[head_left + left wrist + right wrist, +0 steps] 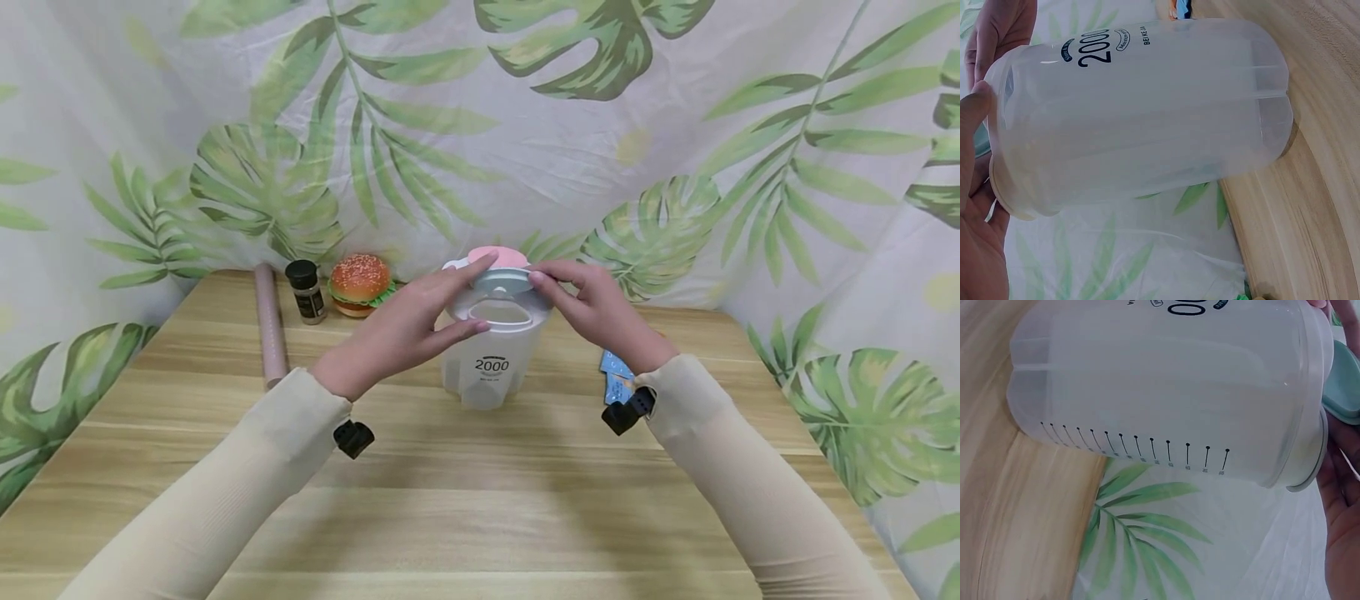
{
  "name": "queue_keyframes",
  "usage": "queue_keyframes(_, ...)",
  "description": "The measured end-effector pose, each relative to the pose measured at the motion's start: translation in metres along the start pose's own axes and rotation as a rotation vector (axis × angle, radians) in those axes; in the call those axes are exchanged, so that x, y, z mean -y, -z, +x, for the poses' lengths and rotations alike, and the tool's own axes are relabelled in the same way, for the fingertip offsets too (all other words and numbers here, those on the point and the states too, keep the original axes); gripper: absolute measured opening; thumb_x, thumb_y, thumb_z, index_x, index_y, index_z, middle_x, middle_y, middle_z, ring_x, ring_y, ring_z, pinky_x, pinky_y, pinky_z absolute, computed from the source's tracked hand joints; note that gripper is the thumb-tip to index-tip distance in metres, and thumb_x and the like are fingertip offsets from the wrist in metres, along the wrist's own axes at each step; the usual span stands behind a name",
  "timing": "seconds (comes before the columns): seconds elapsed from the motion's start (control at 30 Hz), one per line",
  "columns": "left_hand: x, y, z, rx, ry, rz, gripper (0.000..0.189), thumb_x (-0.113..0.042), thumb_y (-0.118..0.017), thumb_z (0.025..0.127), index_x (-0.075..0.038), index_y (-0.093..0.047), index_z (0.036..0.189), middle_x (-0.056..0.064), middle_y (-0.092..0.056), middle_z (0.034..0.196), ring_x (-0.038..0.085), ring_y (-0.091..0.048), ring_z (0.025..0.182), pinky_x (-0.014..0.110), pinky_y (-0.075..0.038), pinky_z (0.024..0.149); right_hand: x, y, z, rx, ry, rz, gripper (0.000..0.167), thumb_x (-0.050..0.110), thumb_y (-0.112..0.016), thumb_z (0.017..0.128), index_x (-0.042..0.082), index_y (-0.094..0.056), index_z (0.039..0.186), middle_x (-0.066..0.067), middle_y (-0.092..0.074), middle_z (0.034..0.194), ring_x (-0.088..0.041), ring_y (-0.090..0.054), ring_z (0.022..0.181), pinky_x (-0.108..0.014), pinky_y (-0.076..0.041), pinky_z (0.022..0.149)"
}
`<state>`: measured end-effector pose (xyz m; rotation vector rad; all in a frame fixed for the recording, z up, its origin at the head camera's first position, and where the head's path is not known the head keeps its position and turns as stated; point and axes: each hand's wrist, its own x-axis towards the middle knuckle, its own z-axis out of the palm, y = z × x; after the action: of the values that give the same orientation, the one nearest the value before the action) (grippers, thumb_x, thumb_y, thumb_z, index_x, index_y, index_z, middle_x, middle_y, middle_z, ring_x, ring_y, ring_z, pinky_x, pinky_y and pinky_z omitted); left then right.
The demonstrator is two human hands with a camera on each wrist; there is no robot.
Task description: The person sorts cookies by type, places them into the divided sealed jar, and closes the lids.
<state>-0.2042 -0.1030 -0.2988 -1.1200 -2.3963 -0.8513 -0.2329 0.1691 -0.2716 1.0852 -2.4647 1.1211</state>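
A tall translucent plastic storage container [487, 367] marked "2000" stands upright on the table. On its top, a pale green flap lid [504, 280] is tilted up behind an oval opening, with a pink flap [498, 257] farther back. With thumb and fingers my right hand [592, 308] pinches the right edge of the green flap lid. My left hand [397, 332] rests at the left of the container's top, its thumb on the front rim and its fingers stretched toward the back. Printed measuring marks show on the container [1154, 437] in the right wrist view.
Left of the container stand a toy hamburger [361, 285], a black-capped seasoning jar [306, 293] and a long pinkish roll [271, 327]. Blue packets [617, 385] lie partly hidden behind the right wrist. A leaf-print curtain [420, 167] hangs behind the wooden table [450, 500].
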Motion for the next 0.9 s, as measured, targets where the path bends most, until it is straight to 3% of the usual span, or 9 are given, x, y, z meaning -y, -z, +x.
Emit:
queue_keyframes(0.2, 0.001, -0.001, 0.001, -0.006, -0.041, -0.021, 0.077, -0.025, -0.075, 0.099, -0.017, -0.036, 0.164, 0.010, -0.064, 0.145, 0.024, -0.062, 0.131, 0.043, -0.051, 0.113, 0.000, 0.001, 0.004, -0.034, -0.092, 0.050, 0.022, 0.013, -0.060, 0.107, 0.001, -0.077, 0.114, -0.015, -0.079, 0.106, -0.022, -0.071, 0.092, -0.019, -0.056, 0.078)
queue_keyframes(0.53, 0.004, -0.001, 0.002, -0.039, -0.056, -0.074, 0.078, -0.020, -0.078, 0.096, -0.013, -0.038, 0.163, 0.011, -0.065, 0.145, 0.025, -0.062, 0.132, 0.045, -0.051, 0.114, -0.002, 0.005, 0.004, -0.035, -0.109, 0.072, 0.023, 0.015, -0.060, 0.107, 0.001, -0.075, 0.117, -0.015, -0.078, 0.109, -0.014, -0.071, 0.093, -0.018, -0.057, 0.080)
queue_keyframes(0.73, 0.006, -0.003, 0.002, -0.045, -0.051, -0.079, 0.077, -0.020, -0.078, 0.096, -0.011, -0.040, 0.162, 0.012, -0.066, 0.143, 0.026, -0.063, 0.131, 0.045, -0.050, 0.114, -0.019, 0.014, -0.014, -0.070, -0.168, 0.123, 0.024, 0.017, -0.059, 0.108, 0.001, -0.073, 0.120, -0.016, -0.075, 0.121, -0.002, -0.069, 0.102, -0.016, -0.059, 0.090)
queue_keyframes(0.9, 0.005, -0.004, 0.000, -0.055, -0.053, -0.069, 0.076, -0.019, -0.079, 0.095, -0.008, -0.042, 0.161, 0.013, -0.069, 0.138, 0.026, -0.065, 0.126, 0.045, -0.052, 0.110, -0.041, 0.022, -0.040, -0.024, -0.298, 0.023, 0.029, 0.026, -0.058, 0.109, 0.006, -0.073, 0.124, -0.015, -0.075, 0.124, -0.001, -0.068, 0.104, -0.012, -0.056, 0.088)
